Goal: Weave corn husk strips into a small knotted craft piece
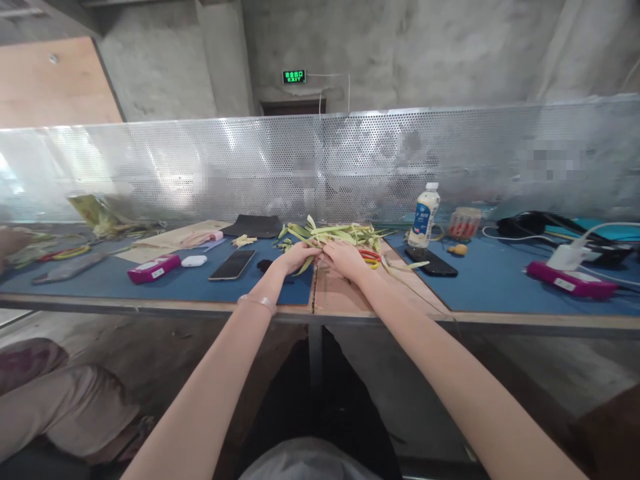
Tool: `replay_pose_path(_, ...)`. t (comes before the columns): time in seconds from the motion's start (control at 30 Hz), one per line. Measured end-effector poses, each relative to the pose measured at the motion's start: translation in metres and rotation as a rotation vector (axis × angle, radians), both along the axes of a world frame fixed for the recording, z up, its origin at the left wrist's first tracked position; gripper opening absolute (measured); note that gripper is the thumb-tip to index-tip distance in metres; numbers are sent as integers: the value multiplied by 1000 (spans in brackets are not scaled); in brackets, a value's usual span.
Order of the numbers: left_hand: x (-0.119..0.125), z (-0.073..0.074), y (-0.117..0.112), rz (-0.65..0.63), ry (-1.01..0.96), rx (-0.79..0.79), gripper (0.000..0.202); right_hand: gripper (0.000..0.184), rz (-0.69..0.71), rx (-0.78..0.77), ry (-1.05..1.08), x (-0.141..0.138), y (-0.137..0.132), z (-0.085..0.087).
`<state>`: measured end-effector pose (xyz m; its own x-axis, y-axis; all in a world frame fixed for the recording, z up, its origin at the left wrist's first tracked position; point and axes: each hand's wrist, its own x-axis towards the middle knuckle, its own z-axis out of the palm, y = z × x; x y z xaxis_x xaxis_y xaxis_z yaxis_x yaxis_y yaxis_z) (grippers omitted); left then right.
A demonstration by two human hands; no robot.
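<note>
My left hand (299, 257) is closed on pale green leaf strips that look like corn husks, and a bent strip hangs below its fingers. Close against it, my right hand (344, 259) has its fingers curled over the same strips. Behind both hands spreads a loose heap of leaf strips (353, 233). Just right of my right hand lie red and yellow loops (371, 259), probably scissor handles, partly covered. One long thin strip (407, 265) trails over the bare board. My fingertips are small and partly hidden.
A phone (232, 265), a white earbud case (194, 261) and a purple device (154, 268) lie to the left. To the right are a bottle (424, 217), a black phone (431, 262) and a purple power strip (570, 280). A perforated metal screen (200, 167) backs the table.
</note>
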<state>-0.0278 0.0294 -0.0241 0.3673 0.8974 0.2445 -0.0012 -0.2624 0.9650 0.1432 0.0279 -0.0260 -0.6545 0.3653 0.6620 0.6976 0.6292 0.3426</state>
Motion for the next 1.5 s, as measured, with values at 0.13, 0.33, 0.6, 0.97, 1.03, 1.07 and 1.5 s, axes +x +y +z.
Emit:
replay_pose_path(0.13,-1,4,-2,16,-51,-31,24,21,-24,-18,57,5,2,-1)
replay_pose_path(0.33,2,11,-8,27,-102,-111,27,24,-15,-30,130,0,0,-1)
replay_pose_path(0.6,3,12,-12,-2,-111,-141,28,34,88,-82,180,-5,-7,1)
replay_pose_path(0.97,-1,4,-7,-90,-51,-101,23,35,191,-139,198,-1,-9,1)
replay_pose_path(1.03,-2,4,-8,-92,-46,-87,23,32,200,-128,204,-1,-9,2)
replay_pose_path(1.07,-2,4,-8,-90,-43,-81,23,31,200,-122,209,0,-9,2)
replay_pose_path(1.5,-3,6,-5,11,-56,-60,25,23,89,-35,258,-1,-2,0)
